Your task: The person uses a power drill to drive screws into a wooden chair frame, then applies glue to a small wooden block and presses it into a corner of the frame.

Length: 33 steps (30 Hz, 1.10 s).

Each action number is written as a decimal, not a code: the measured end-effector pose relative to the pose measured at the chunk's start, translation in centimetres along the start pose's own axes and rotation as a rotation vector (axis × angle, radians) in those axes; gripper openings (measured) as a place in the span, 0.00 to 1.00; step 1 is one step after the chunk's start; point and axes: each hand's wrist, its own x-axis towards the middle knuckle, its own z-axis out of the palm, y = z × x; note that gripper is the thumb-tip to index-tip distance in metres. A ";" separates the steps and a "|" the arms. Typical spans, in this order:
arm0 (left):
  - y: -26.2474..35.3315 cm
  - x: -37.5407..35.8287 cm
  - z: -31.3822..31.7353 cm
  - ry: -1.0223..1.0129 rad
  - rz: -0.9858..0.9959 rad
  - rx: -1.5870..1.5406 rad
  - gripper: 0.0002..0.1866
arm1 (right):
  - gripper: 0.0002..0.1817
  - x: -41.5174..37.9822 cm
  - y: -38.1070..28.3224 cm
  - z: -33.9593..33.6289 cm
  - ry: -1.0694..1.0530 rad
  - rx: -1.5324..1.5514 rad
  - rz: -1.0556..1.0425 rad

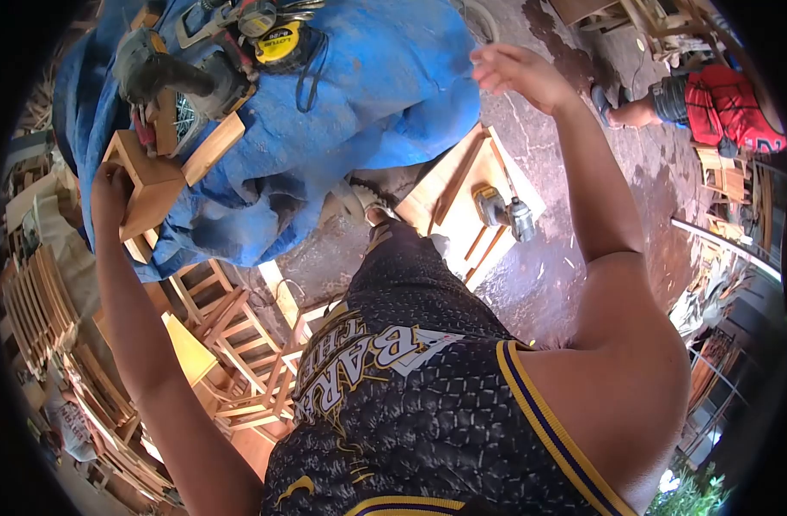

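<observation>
The wooden box [157,199] lies on the blue tarp [376,95] just rightward of the left hand [110,187], which grips 1 edge, its long side slanting forward-right, the right hand [524,77] open, empty, well apart

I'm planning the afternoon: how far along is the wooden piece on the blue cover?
Partway, it seems. Done: the wooden piece has faces meeting at a corner. In hand: the left hand grips its edge; the right hand is raised, empty. Left, perhaps: the wooden strip by its corner, if it belongs there. Whether anything is fastened, I can't tell.
</observation>
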 end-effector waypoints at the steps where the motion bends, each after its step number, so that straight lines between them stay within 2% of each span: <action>1: 0.5 -0.8 -0.4 0.070 -0.009 -0.006 0.13 | 0.23 -1.6 1.3 -0.1 0.063 -0.126 0.056; 2: 0.9 -1.7 -0.5 0.075 -0.004 -0.005 0.13 | 0.24 -3.5 2.9 -0.4 0.126 -0.254 0.113; 4: 1.7 -4.1 -1.0 0.478 0.028 -0.181 0.14 | 0.26 -6.3 13.7 -4.5 0.080 -0.679 0.310; 5: 2.0 -5.6 -1.1 0.537 0.019 -0.362 0.15 | 0.31 -9.1 14.9 -4.1 -0.136 -0.956 0.417; 6: 1.5 -7.2 -0.5 0.566 0.012 -0.543 0.14 | 0.28 -11.7 18.6 -3.2 -0.252 -0.954 0.451; 7: 3.7 -10.3 -0.3 0.592 -0.008 -0.692 0.13 | 0.29 -14.4 23.7 -2.1 -0.285 -0.773 0.432; 8: 5.5 -13.8 0.0 0.536 -0.024 -0.795 0.12 | 0.33 -16.8 28.8 -0.9 -0.268 -0.479 0.373; 9: 6.8 -17.3 1.4 0.489 -0.043 -1.051 0.11 | 0.40 -18.7 33.3 1.0 -0.198 -0.275 0.298; 10: 7.4 -20.5 3.4 0.386 -0.020 -1.307 0.11 | 0.42 -20.6 35.6 4.5 0.233 -0.127 0.297; 11: 8.2 -24.0 5.0 0.277 -0.056 -1.435 0.12 | 0.45 -20.8 32.8 6.8 0.410 -0.545 0.307; 12: 8.1 -27.5 7.5 0.242 -0.102 -1.474 0.13 | 0.36 -19.3 39.0 5.9 0.581 -0.672 0.362; 13: 8.0 -31.2 10.3 0.210 -0.198 -1.637 0.14 | 0.35 -19.0 39.2 6.2 0.589 -0.530 0.204; 15: 8.6 -38.6 12.9 0.141 -0.394 -1.821 0.11 | 0.40 -18.9 36.9 6.3 0.541 -0.636 0.366; 16: 8.6 -41.6 13.9 0.113 -0.490 -1.927 0.10 | 0.39 -18.8 36.4 6.4 0.573 -0.927 0.238; 17: 8.2 -44.4 15.0 0.099 -0.567 -1.934 0.09 | 0.37 -19.7 32.1 8.1 0.571 -0.998 0.278; 18: 8.5 -47.1 15.0 0.121 -0.690 -1.948 0.09 | 0.34 -20.5 30.1 8.0 0.470 -0.989 0.108; 19: 8.7 -49.5 14.8 0.139 -0.753 -1.987 0.09 | 0.32 -22.2 25.0 10.3 0.375 -1.055 0.011; 20: 8.6 -51.7 16.3 0.159 -0.702 -2.074 0.09 | 0.31 -24.0 19.8 12.5 0.282 -1.114 -0.090; 21: 9.4 -53.5 15.8 0.144 -0.698 -2.048 0.09 | 0.26 -24.7 16.0 14.2 0.122 -0.998 -0.264; 22: 10.6 -54.8 15.4 0.125 -0.691 -2.022 0.09 | 0.27 -25.7 11.0 17.3 -0.038 -0.955 -0.253; 23: 11.6 -55.2 16.6 0.141 -0.583 -2.084 0.08 | 0.27 -25.0 9.0 19.8 -0.102 -0.973 -0.297; 25: 13.5 -55.2 16.3 0.053 -0.550 -2.063 0.09 | 0.30 -23.4 5.9 24.4 -0.260 -0.957 -0.458; 26: 14.5 -55.2 16.1 0.193 -0.386 -2.046 0.10 | 0.36 -22.9 4.1 27.7 -0.334 -0.997 -0.480; 28: 14.9 -55.1 15.6 0.333 -0.197 -1.903 0.08 | 0.36 -22.8 0.9 35.2 -0.507 -0.978 -0.557; 29: 14.9 -55.3 15.2 0.447 -0.166 -1.862 0.08 | 0.36 -23.3 -0.3 38.9 -0.617 -0.927 -0.592; 31: 14.3 -55.7 15.0 0.653 -0.153 -1.971 0.08 | 0.35 -24.3 -2.6 45.5 -0.763 -0.958 -0.630; 33: 12.4 -57.0 13.5 0.973 -0.358 -1.900 0.09 | 0.36 -25.3 -4.3 51.0 -0.917 -0.985 -0.712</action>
